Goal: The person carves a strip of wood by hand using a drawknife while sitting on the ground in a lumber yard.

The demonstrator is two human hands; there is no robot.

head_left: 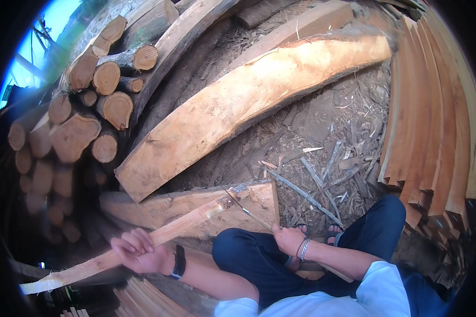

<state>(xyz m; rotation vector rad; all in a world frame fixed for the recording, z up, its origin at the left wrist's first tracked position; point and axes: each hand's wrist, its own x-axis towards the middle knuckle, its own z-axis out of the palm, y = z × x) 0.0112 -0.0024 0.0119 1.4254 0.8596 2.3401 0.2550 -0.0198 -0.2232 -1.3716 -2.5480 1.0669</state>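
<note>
Bright glare on slab [248,105], dim blurred logs [63,180], dark fisheye edges

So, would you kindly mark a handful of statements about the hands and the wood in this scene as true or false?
1. The left hand grips a long pale strip of wood. True.
2. The right hand is empty. False: it holds a thin, long-handled tool.
3. Cut logs are piled on the left side of the picture. True.
4. The dark wristband is worn on the right arm. False: it is on the left arm.
5. Long sawn planks are stacked on the right side of the picture. True.
</note>
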